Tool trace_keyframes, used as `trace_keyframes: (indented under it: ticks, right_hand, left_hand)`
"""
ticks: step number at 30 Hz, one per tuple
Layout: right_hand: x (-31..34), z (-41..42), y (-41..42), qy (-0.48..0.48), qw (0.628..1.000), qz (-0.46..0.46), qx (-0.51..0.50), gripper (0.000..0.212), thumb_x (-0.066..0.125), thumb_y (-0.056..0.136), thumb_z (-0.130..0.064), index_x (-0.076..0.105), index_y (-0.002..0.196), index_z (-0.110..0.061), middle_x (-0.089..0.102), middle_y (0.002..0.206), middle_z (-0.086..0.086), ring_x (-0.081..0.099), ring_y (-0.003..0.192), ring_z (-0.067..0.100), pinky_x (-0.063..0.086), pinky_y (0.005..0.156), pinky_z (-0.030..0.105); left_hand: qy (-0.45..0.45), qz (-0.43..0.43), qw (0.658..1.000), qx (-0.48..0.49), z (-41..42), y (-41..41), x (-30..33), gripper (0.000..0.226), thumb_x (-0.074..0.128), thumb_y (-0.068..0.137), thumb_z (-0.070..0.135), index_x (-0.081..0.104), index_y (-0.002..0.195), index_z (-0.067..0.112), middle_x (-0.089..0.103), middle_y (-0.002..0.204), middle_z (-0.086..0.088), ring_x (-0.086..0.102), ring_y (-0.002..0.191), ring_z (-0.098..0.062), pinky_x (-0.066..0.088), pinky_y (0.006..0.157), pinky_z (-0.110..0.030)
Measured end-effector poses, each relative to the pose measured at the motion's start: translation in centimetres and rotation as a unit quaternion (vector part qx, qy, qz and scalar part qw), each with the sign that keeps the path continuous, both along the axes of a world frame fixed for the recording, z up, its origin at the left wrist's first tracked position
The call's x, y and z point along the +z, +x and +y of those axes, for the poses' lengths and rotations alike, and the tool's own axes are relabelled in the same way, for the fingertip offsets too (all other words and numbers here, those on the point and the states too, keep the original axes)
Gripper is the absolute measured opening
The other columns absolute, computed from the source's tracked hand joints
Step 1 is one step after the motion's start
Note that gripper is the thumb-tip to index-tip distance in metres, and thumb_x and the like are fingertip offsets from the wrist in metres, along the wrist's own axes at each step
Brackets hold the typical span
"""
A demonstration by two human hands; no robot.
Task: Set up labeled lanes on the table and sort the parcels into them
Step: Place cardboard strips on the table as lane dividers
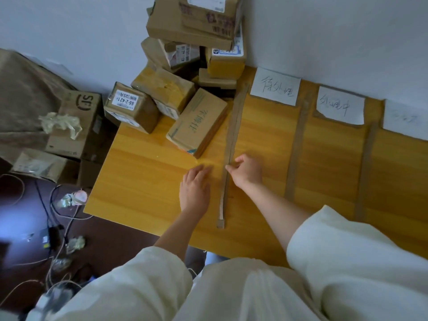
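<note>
Three strips: brown tape strips run from the wall toward the near edge of the wooden bench (143, 181), marking out lanes.
Leftmost strip: the left tape strip (232, 140) lies between the parcels and the first lane; its near end stops short of the bench edge.
Other strips: the middle tape strip (297, 154) and the right tape strip (366, 172) lie flat, well apart from each other.
Right hand: the right hand (247, 172) has fingers curled, its fingertips pinching or pressing the edge of the left tape strip (which of the two I cannot tell).
Left hand: the left hand (195, 188) lies flat on the bench just left of that strip, fingers straight, holding nothing.
Labels: a first paper label (275, 86), a second paper label (340, 105) and a third paper label (405, 121) sit against the wall, one at the head of each lane, with handwritten characters.
Parcels: a pile of parcels (196, 54) is stacked at the far left corner; one long box (196, 122) lies tilted beside the left strip.
Floor: more cardboard boxes (76, 123) and cables (58, 216) lie left of the bench.
</note>
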State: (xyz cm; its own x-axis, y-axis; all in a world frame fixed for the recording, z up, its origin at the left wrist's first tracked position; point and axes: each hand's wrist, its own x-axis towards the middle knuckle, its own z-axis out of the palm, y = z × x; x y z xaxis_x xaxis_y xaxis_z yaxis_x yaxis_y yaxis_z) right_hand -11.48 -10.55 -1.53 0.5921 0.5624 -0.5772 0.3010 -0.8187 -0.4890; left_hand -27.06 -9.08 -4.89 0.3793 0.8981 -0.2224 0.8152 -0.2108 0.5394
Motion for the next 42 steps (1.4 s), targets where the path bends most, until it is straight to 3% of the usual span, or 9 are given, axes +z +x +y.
trace_keyframes:
  ticks: [3, 7, 19, 23, 29, 33, 37, 42]
  right_hand:
    - [-0.2, 1.7, -0.2, -0.011, 0.999, -0.014, -0.030, 0.049, 0.070, 0.087, -0.039, 0.055, 0.125, -0.013, 0.063, 0.121, 0.008, 0.062, 0.109, 0.028, 0.046, 0.077, 0.030]
    - [-0.4, 2.9, -0.6, -0.030, 0.998, -0.028, -0.042, 0.054, 0.075, 0.082, -0.040, 0.055, 0.121, -0.010, 0.064, 0.119, 0.011, 0.063, 0.107, 0.030, 0.046, 0.073, 0.030]
    - [-1.0, 2.8, -0.4, -0.003, 0.997, 0.004, -0.076, 0.036, 0.075, 0.084, -0.026, 0.060, 0.113, -0.010, 0.064, 0.113, 0.006, 0.062, 0.099, 0.024, 0.045, 0.074, 0.027]
    - [-1.1, 2.4, -0.1, 0.009, 0.996, 0.022, -0.091, 0.034, 0.076, 0.084, -0.024, 0.062, 0.112, -0.011, 0.060, 0.103, 0.001, 0.055, 0.088, 0.017, 0.044, 0.074, 0.026]
    - [-1.3, 2.0, 0.1, 0.027, 0.992, 0.057, -0.111, 0.021, 0.075, 0.084, -0.021, 0.066, 0.101, -0.013, 0.064, 0.091, -0.001, 0.063, 0.085, 0.018, 0.045, 0.069, 0.025]
    - [-0.9, 1.5, 0.1, 0.058, 0.990, 0.067, -0.114, 0.016, 0.072, 0.087, -0.020, 0.066, 0.099, -0.012, 0.063, 0.089, -0.003, 0.058, 0.080, 0.013, 0.043, 0.069, 0.023]
    - [-0.3, 0.4, 0.4, 0.089, 0.987, 0.066, -0.115, 0.012, 0.071, 0.087, -0.018, 0.067, 0.098, -0.013, 0.063, 0.088, -0.004, 0.057, 0.076, 0.010, 0.042, 0.061, 0.017]
    - [0.8, -1.4, 1.1, 0.118, 0.983, 0.065, -0.126, 0.016, 0.068, 0.090, -0.018, 0.064, 0.106, -0.016, 0.064, 0.094, -0.006, 0.058, 0.082, 0.009, 0.040, 0.063, 0.011]
  left_hand:
    - [-0.002, 0.007, 0.999, -0.040, 1.4, 0.0, -0.5, 0.050, 0.066, 0.085, 0.015, 0.056, 0.133, 0.027, 0.050, 0.142, 0.000, 0.041, 0.133, -0.023, 0.037, 0.109, -0.036]
    - [0.000, 0.014, 0.999, -0.046, 1.9, -0.1, -0.7, 0.049, 0.069, 0.083, 0.019, 0.059, 0.130, 0.027, 0.048, 0.143, 0.000, 0.039, 0.134, -0.024, 0.036, 0.108, -0.039]
    - [-0.006, 0.012, 0.999, -0.034, 2.0, -0.1, -0.9, 0.046, 0.072, 0.079, 0.018, 0.065, 0.123, 0.030, 0.048, 0.139, 0.002, 0.039, 0.130, -0.023, 0.034, 0.104, -0.035]
    - [-0.012, 0.017, 0.999, -0.034, 2.1, 0.0, -0.7, 0.046, 0.071, 0.080, 0.018, 0.064, 0.123, 0.030, 0.047, 0.140, 0.001, 0.037, 0.132, -0.024, 0.033, 0.104, -0.037]
    - [-0.015, 0.036, 0.998, -0.042, 2.0, 0.4, -0.2, 0.045, 0.067, 0.083, 0.018, 0.062, 0.126, 0.032, 0.045, 0.141, -0.001, 0.034, 0.134, -0.025, 0.032, 0.107, -0.039]
    - [-0.008, 0.019, 0.999, -0.039, 1.5, 1.1, 0.0, 0.044, 0.066, 0.083, 0.013, 0.063, 0.124, 0.030, 0.048, 0.139, -0.004, 0.036, 0.133, -0.027, 0.036, 0.106, -0.040]
    - [0.000, 0.005, 0.997, -0.080, 0.8, 2.2, 0.2, 0.038, 0.069, 0.083, 0.022, 0.065, 0.120, 0.030, 0.049, 0.138, -0.005, 0.038, 0.132, -0.028, 0.038, 0.104, -0.041]
    - [-0.019, 0.059, 0.990, -0.126, 0.3, 3.0, 0.6, 0.046, 0.069, 0.083, 0.037, 0.057, 0.128, 0.037, 0.036, 0.148, -0.002, 0.026, 0.140, -0.025, 0.030, 0.111, -0.041]
